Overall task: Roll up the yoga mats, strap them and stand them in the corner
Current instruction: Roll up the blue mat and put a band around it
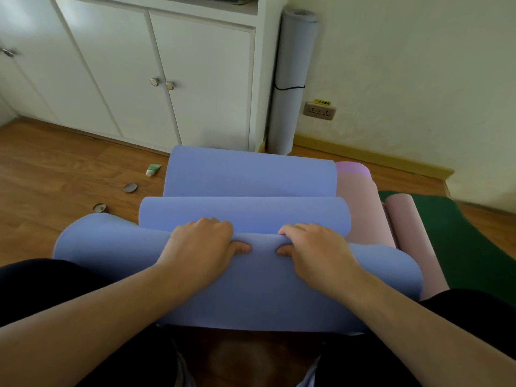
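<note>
While both hands [240, 247] grip the blue mat [251, 289]: tube [153, 169], tins [130, 187] alongside, strapped roll [293, 79] beyond.

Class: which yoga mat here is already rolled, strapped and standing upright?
The pale grey mat in the corner beside the cabinet, tied with a black cord; the others lie on the floor.

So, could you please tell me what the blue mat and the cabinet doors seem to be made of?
Blue mat: probably soft foam with a matte finish; it bends into smooth waves without creasing. Cabinet doors: likely white-painted wood or board; flat, faintly glossy panels with metal knobs.
</note>
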Demonstrator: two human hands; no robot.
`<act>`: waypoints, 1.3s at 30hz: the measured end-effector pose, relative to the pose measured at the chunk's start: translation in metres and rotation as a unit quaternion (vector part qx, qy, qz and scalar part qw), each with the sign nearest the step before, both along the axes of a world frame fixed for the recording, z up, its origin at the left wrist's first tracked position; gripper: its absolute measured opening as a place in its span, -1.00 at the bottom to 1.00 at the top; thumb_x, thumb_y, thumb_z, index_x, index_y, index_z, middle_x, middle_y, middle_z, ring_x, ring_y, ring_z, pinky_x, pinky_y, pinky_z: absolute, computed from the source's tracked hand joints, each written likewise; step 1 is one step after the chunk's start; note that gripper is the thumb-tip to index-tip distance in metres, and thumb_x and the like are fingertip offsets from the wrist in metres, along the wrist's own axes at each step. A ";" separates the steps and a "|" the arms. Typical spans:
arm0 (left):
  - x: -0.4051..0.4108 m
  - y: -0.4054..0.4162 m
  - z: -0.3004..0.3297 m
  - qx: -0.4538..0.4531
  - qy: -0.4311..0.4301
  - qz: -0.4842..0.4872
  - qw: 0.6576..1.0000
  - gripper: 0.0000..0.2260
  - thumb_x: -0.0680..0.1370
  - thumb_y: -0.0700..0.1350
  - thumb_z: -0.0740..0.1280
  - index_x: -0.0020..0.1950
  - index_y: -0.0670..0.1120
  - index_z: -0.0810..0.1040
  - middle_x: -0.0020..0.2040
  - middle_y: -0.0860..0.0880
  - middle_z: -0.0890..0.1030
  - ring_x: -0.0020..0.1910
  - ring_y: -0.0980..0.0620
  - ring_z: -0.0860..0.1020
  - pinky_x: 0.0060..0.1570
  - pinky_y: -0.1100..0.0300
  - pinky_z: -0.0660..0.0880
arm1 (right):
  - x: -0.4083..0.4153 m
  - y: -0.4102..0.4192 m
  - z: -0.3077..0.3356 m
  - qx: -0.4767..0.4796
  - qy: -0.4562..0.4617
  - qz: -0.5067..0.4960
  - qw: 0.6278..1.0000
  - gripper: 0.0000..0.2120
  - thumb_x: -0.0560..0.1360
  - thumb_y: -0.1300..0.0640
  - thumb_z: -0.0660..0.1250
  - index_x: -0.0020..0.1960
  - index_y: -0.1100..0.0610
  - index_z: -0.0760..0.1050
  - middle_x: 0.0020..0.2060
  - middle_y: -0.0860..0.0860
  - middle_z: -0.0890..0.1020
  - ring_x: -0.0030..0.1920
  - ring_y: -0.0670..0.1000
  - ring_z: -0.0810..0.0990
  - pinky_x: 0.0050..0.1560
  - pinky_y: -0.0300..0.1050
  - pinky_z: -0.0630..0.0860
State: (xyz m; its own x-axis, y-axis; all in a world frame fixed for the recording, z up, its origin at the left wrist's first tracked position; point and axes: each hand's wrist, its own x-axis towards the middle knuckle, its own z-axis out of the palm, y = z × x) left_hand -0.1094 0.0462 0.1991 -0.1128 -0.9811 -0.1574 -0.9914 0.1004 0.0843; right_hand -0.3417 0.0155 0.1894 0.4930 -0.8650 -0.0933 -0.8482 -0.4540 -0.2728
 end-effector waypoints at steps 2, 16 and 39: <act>-0.001 -0.001 0.000 -0.005 -0.024 -0.011 1.000 -0.59 0.67 0.34 0.10 0.05 0.02 0.48 0.02 0.01 0.61 0.05 -0.08 0.60 -0.02 0.01 0.53 | 0.002 0.002 0.000 -0.016 0.035 0.020 0.999 -0.87 0.72 -0.01 0.21 0.07 0.05 0.39 0.01 0.00 0.60 0.05 0.15 0.58 -0.16 0.05 0.38; 0.046 -0.001 0.008 0.112 -0.047 -0.070 0.990 -0.33 0.40 0.66 -0.13 0.00 0.15 0.38 -0.07 0.12 0.57 -0.10 0.13 0.55 0.02 0.08 0.54 | -0.008 0.006 0.012 0.007 0.095 0.108 0.990 -0.76 0.75 -0.11 0.05 0.02 0.02 0.18 -0.06 0.02 0.60 -0.11 0.17 0.57 -0.20 0.04 0.18; 0.067 0.007 0.016 0.221 0.118 -0.070 0.966 -0.76 0.60 0.32 0.30 0.06 0.18 0.44 0.01 0.18 0.57 -0.01 0.20 0.54 -0.03 0.28 0.41 | -0.017 0.008 0.011 0.105 0.005 0.082 0.991 -0.64 0.61 -0.27 0.33 0.06 -0.07 0.23 -0.17 -0.01 0.60 -0.17 0.01 0.56 -0.06 0.08 0.56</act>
State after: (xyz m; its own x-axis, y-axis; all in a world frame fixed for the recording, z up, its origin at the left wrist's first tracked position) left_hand -0.0424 0.0532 0.2153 -0.3241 -0.7968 -0.5099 -0.9183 0.1355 0.3720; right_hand -0.3586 0.0237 0.2007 0.6240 -0.7342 -0.2676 -0.7704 -0.5205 -0.3682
